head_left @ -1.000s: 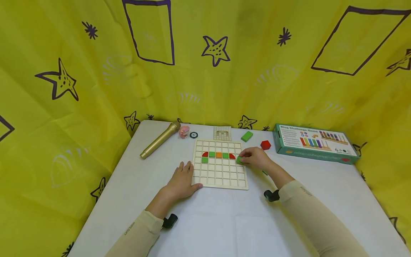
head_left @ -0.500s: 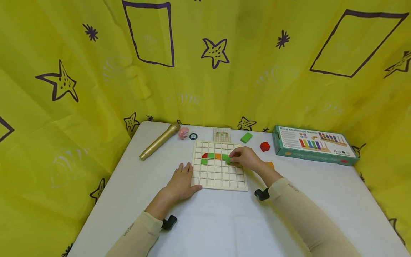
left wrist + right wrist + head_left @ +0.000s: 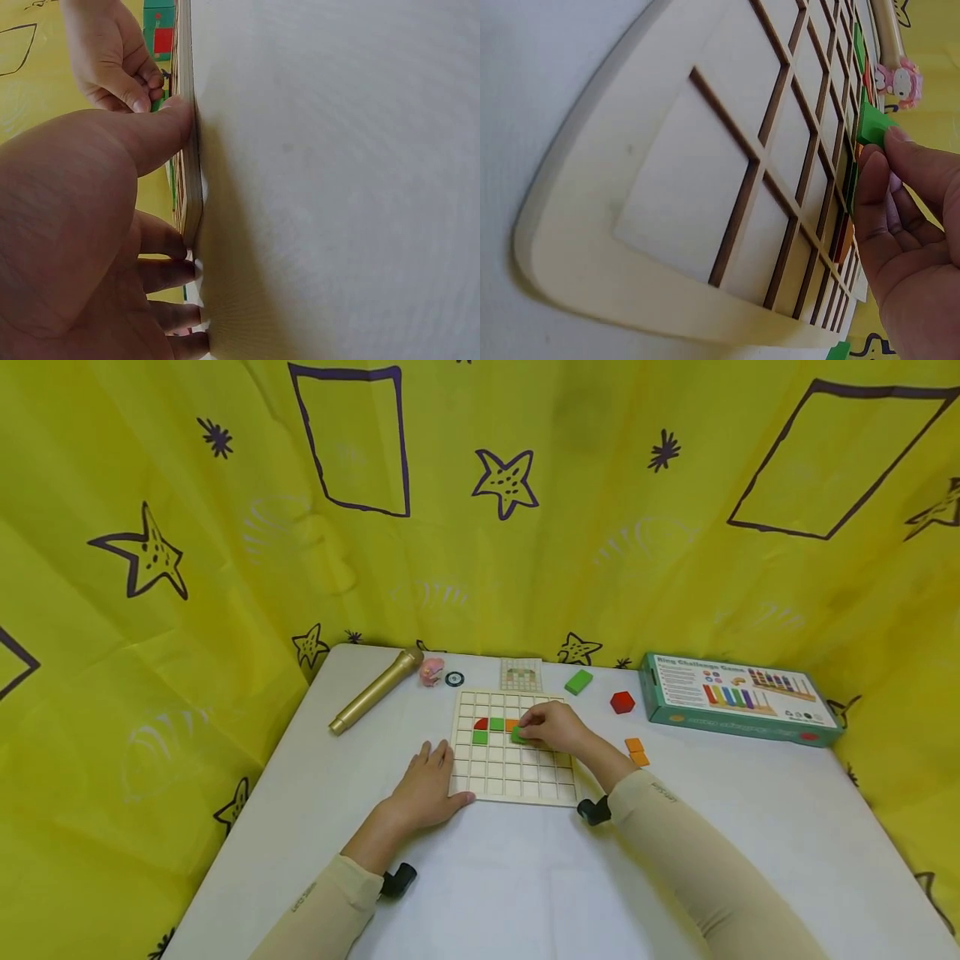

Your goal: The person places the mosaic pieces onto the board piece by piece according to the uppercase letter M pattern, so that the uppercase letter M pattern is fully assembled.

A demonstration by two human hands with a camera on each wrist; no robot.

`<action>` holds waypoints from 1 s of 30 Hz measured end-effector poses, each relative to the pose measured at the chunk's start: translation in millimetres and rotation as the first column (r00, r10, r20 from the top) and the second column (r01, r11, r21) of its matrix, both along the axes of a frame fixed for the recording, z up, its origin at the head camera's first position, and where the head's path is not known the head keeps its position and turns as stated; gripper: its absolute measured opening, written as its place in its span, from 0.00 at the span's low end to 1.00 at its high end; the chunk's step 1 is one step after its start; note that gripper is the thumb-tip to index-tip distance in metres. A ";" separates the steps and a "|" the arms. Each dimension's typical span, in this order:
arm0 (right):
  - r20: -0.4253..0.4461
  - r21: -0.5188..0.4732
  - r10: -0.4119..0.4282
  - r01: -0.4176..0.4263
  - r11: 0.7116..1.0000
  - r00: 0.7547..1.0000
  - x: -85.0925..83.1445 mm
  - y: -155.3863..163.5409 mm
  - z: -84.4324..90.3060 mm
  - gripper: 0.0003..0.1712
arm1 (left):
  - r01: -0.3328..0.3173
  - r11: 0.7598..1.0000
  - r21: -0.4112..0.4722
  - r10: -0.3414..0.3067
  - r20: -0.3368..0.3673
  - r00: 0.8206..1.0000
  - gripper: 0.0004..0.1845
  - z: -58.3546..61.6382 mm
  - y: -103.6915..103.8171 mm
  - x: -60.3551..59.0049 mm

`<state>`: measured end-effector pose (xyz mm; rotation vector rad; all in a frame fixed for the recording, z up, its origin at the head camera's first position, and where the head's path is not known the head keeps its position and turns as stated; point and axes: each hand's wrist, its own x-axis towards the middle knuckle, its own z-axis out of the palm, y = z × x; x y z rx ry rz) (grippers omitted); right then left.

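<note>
The right hand (image 3: 553, 728) pinches a small green block (image 3: 517, 736) between thumb and fingertips and holds it over the wooden grid board (image 3: 517, 777), just below the row of coloured pieces. In the right wrist view the same green block (image 3: 873, 124) sits at the fingertips (image 3: 897, 139), which are closed on its edge, close above the board (image 3: 705, 187).

Compared with 1 second ago, this hand has travelled leftward across the board: then it was at the board's right edge with the block beside the red piece at the right end of the row; half a second ago it was over the right part of the row; now it covers that part, so only the red quarter-round piece (image 3: 481, 724), 1 green square (image 3: 497, 723) and a sliver of the orange square (image 3: 511, 724) show. The green square (image 3: 480, 737) in the row below has not moved. 2 orange blocks (image 3: 636, 751) on the table, which the arm hid before, are now in view to the right of the board.

The left hand (image 3: 426, 785) lies flat on the table (image 3: 480, 877) with fingers straight and slightly spread, its thumb against the board's near left corner, as it did in both earlier frames. The left wrist view shows the thumb (image 3: 161, 124) pressed to the board's edge (image 3: 189, 150).
</note>
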<state>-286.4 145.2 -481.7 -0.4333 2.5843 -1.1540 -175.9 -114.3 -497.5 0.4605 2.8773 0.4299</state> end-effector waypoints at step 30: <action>-0.049 0.073 -0.003 0.006 0.997 0.999 5.6 -17.2 -10.7 0.03 | -0.006 1.000 0.004 0.006 0.015 1.000 0.49 1.1 -1.2 -0.6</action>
